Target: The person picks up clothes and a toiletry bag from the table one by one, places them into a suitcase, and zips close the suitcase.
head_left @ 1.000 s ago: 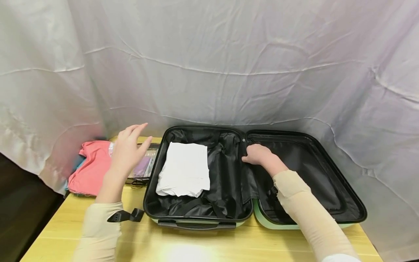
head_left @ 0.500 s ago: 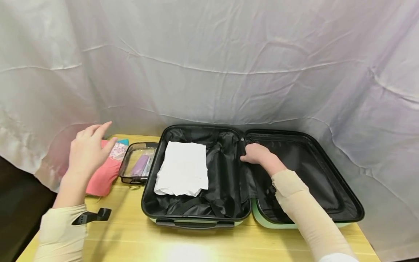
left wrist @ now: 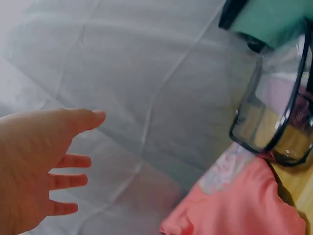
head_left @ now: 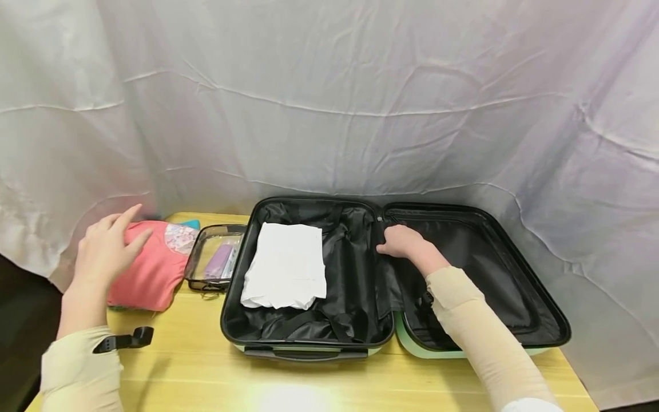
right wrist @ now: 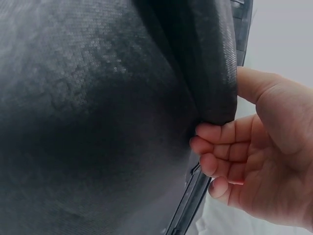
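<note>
A suitcase [head_left: 309,345] lies spread open on the table, black inside with a pale green shell. My right hand [head_left: 404,242] is at its middle hinge, pinching the edge of a black fabric flap [right wrist: 212,73] between thumb and curled fingers, as the right wrist view shows. Folded white clothing [head_left: 286,266] lies in the suitcase's left half. On the far left my left hand [head_left: 105,249] is raised in front of a folded pink garment [head_left: 151,272], which has a floral patch. In the left wrist view the left hand's fingers are extended and apart from the garment [left wrist: 239,200].
Between the garment and the suitcase sits a clear pouch [head_left: 193,269] with black edging and a purple item [head_left: 218,261] inside. Teal cloth [head_left: 192,224] peeks out behind the garment. A grey curtain [head_left: 329,103] hangs behind the wooden table [head_left: 195,366].
My left hand has moved left, away from the suitcase and clear pouch, to the pink garment. My right hand keeps its grip on the flap.
</note>
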### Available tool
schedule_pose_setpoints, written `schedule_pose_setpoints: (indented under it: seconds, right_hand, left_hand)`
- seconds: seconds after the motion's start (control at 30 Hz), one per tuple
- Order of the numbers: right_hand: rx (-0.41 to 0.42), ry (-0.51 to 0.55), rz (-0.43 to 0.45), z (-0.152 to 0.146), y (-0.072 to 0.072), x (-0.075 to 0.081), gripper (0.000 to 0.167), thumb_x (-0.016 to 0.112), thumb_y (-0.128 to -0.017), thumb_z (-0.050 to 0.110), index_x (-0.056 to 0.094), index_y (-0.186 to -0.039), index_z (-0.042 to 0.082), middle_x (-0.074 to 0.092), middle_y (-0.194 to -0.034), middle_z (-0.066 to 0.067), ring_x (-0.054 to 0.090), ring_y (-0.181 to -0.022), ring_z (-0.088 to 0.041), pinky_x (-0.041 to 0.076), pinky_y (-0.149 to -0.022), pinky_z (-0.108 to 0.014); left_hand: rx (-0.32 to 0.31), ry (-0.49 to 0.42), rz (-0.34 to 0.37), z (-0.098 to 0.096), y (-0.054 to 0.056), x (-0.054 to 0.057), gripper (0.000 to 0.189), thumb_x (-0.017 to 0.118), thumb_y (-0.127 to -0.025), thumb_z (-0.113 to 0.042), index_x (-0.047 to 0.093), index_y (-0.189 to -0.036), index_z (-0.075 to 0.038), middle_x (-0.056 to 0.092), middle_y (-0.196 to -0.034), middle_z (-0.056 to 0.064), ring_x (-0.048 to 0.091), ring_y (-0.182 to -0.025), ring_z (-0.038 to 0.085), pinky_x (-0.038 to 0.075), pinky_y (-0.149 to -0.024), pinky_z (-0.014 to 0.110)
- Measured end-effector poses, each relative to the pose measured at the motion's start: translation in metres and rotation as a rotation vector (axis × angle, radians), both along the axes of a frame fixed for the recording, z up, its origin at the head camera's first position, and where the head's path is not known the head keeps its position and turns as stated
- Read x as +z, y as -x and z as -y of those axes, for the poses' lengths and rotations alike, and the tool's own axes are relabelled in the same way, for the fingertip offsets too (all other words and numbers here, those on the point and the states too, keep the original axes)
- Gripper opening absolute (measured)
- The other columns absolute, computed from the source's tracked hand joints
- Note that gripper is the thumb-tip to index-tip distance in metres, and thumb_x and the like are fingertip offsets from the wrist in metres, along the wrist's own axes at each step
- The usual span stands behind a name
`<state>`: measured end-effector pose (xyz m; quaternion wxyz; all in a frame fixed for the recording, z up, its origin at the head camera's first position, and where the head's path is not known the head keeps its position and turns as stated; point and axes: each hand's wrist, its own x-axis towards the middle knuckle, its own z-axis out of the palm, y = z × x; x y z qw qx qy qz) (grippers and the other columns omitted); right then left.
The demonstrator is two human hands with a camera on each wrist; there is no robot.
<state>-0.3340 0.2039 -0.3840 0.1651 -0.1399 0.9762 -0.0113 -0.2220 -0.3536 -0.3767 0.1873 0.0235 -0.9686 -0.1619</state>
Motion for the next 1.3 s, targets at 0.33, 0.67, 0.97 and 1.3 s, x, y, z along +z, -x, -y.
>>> schedule_pose_setpoints:
  seconds: [0.33,0.67,0.97,1.3]
  right_hand:
    - [-0.016,0.004,0.001,0.0,-0.001,0.0,0.03,0.056,-0.097,0.035,0.062,-0.085,0.008,0.056,-0.078,-0.007,0.054,-0.069,-0.021,0.042,-0.064,-0.035]
    - [-0.01,0.02,0.006,0.0,0.001,-0.001,0.031,0.055,-0.097,0.035,0.063,-0.097,0.005,0.061,-0.089,-0.01,0.055,-0.074,-0.022,0.043,-0.067,-0.037]
    - [-0.027,0.021,0.008,-0.001,0.001,-0.003,0.034,0.055,-0.097,0.035,0.064,-0.104,0.003,0.064,-0.101,-0.014,0.056,-0.08,-0.023,0.044,-0.07,-0.038]
    - [-0.043,0.038,-0.003,-0.002,0.001,-0.004,0.033,0.056,-0.096,0.035,0.064,-0.102,0.003,0.063,-0.099,-0.013,0.056,-0.078,-0.023,0.044,-0.069,-0.038]
  left_hand:
    - [0.024,-0.019,0.088,0.025,0.021,-0.033,0.074,0.05,-0.096,-0.052,0.019,-0.157,-0.022,0.035,-0.139,0.039,0.033,-0.114,0.066,0.029,-0.085,0.075]
    - [0.05,-0.044,0.17,0.044,0.03,-0.062,0.08,0.049,-0.095,-0.056,0.018,-0.156,-0.016,0.034,-0.136,0.044,0.036,-0.108,0.07,0.033,-0.081,0.077]
    - [0.051,-0.056,0.24,0.056,0.037,-0.086,0.09,0.057,-0.091,-0.056,0.017,-0.155,-0.008,0.032,-0.134,0.05,0.037,-0.109,0.07,0.034,-0.086,0.076]
    - [0.073,-0.127,0.341,0.057,0.039,-0.094,0.095,0.058,-0.091,-0.057,0.007,-0.156,-0.011,0.028,-0.136,0.052,0.033,-0.11,0.073,0.032,-0.087,0.076]
